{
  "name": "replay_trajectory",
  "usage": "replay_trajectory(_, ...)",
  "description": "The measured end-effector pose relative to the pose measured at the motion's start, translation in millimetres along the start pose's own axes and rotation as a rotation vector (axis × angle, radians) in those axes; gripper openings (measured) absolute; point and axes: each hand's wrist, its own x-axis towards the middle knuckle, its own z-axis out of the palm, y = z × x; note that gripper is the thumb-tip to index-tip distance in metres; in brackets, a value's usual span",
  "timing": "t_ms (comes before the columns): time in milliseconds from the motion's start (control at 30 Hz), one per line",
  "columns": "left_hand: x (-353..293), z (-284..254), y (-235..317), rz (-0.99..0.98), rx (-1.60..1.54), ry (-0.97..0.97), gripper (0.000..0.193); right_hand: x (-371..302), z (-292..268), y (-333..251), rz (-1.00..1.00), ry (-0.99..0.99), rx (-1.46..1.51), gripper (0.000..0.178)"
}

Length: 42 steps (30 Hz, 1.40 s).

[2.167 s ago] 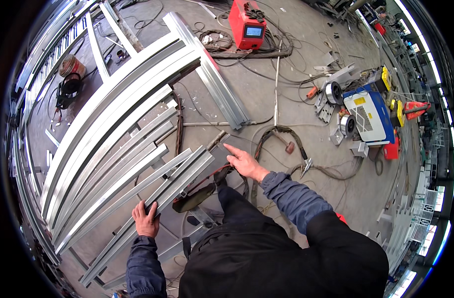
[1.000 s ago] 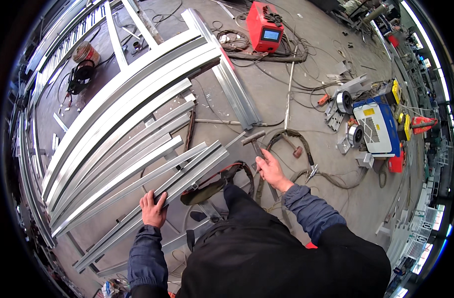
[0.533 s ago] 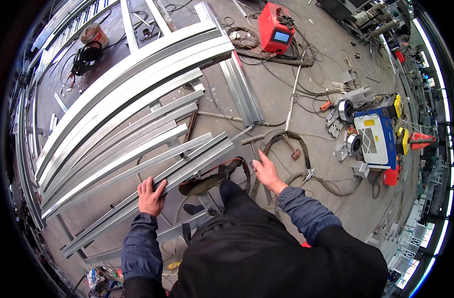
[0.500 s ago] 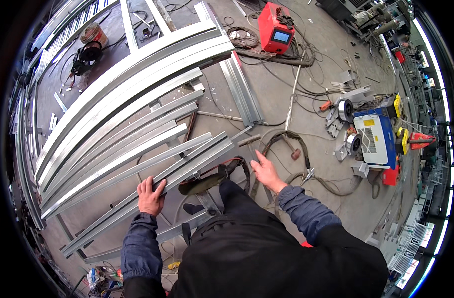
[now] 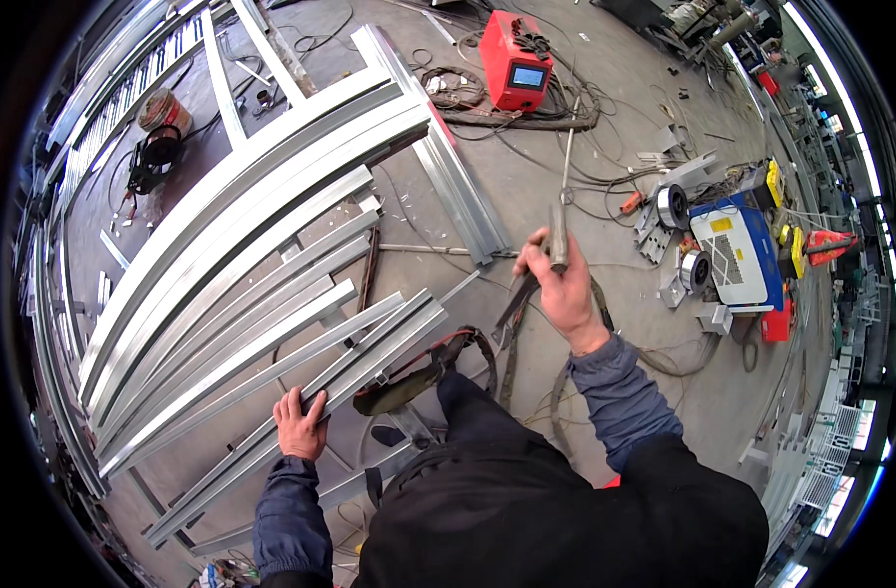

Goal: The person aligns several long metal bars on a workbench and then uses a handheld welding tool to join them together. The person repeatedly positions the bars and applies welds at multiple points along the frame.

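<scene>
Galvanised steel channel (image 5: 301,407) lay long across the concrete floor (image 5: 526,186), and the left hand (image 5: 299,426) was clamped over its near edge at about seven o'clock in the view, fingers curled on top. That hand had hardly shifted from half a second before; it gripped the same strip at much the same spot.

The right hand (image 5: 564,284) was the change. Earlier it hovered low and spread beside the dark hose near the person's knee, with nothing in it. Now it had risen toward three o'clock of the channel's far end and was closed in a fist around a thin metal rod (image 5: 564,181), which stood nearly upright and ran up toward the red welding machine (image 5: 515,61) at twelve o'clock. The whole view had also tipped slightly, so the stack of curved profiles (image 5: 242,235) sat lower left.

The lower end of the rod was hidden inside the fist, and whether it touched the dark tool (image 5: 515,299) just below the hand could not be made out. The channel's far lower end ran out under the dark rim. The blue wire feeder (image 5: 740,257) at three o'clock was bent by the lens.
</scene>
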Motion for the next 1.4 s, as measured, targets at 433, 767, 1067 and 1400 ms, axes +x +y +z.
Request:
replay_trajectory(433, 9, -2, 2, 0.018, 0.005, -0.029, 0.072, 87, -55, 127, 0.536, -0.05, -0.109, 0.034)
replay_trajectory(767, 16, -2, -1, 0.021, 0.015, -0.021, 0.068, 141, -10, 119, 0.589, -0.356, -0.061, 0.046)
replay_trajectory(1067, 18, 1, 0, -0.004, -0.008, 0.01, 0.069, 148, 6, 107, 0.139, -1.166, -0.656, 0.061)
replay_trajectory(1400, 13, 4, -6, 0.002, 0.024, -0.037, 0.074, 131, 46, 160, -0.082, -1.192, -0.964, 0.05)
